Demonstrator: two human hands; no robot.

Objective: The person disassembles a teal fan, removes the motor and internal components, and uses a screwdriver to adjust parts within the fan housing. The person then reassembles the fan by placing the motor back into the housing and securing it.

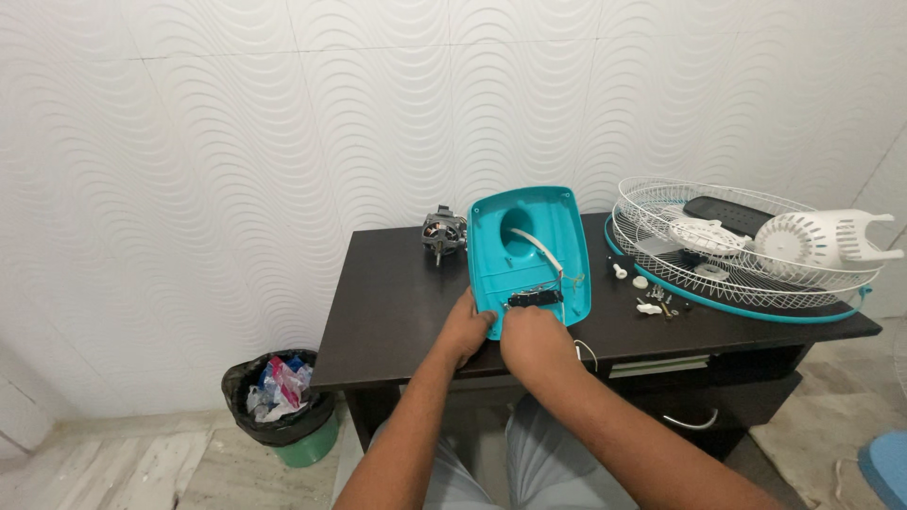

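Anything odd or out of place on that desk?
Yes: a fan lies in pieces. The teal base shell is open with wires exposed, held by the left hand and right hand. The bare motor sits behind it; loose screws and small parts lie scattered beside the wire grilles.

Teal plastic fan base cover (pixel 529 250), tilted upright on dark desk, inner wiring exposed

Hands (pixel 468 326): two, both touching one teal base (pixel 529 247). Motor (pixel 443 231): one, sitting beyond the left fingers. Wire grilles (pixel 737 247): two, lying stacked right of the right fingers. White housing (pixel 827 238): one, resting on them. Small white knobs (pixel 620 272): about three, lying between fingers and grilles. Bin (pixel 279 408): one, standing below left.
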